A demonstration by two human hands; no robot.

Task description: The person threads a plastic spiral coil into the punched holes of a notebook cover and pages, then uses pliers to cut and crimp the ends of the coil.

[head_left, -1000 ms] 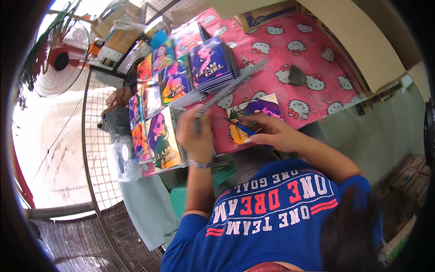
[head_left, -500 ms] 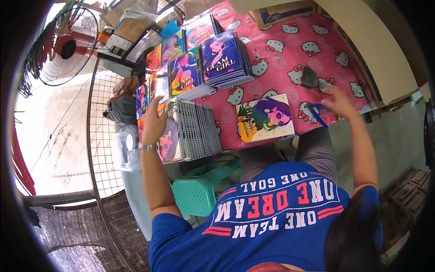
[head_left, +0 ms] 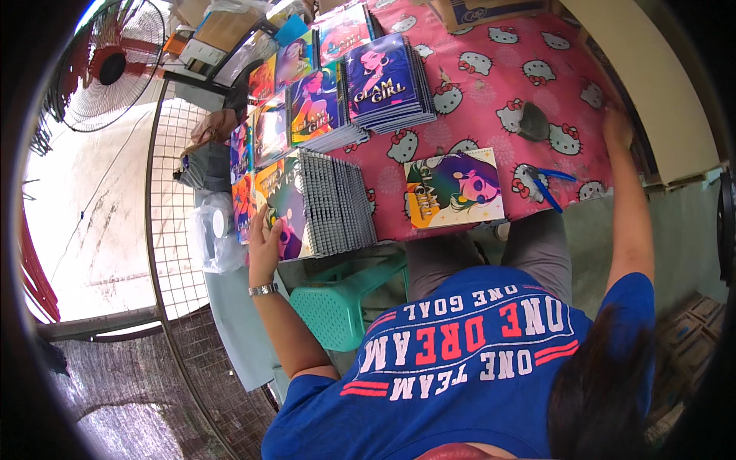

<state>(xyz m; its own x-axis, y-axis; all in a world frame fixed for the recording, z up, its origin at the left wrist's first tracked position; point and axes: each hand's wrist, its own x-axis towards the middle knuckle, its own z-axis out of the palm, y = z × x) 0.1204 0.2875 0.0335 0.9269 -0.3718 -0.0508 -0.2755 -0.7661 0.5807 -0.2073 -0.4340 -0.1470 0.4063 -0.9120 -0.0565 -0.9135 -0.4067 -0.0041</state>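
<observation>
Head view: left hand (head_left: 264,244) lies flat and open on the spiral notebook stack (head_left: 318,203) at centre-left, spines running up-frame. Right hand (head_left: 617,126), far right on the table (head_left: 491,100), grip can't tell.

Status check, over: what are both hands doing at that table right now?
Left hand flat on fanned notebook stack. Right hand empty at table's far edge. Blue pliers untouched beside single notebook.

Left hand (head_left: 264,244) on notebook stack (head_left: 318,205)
</observation>
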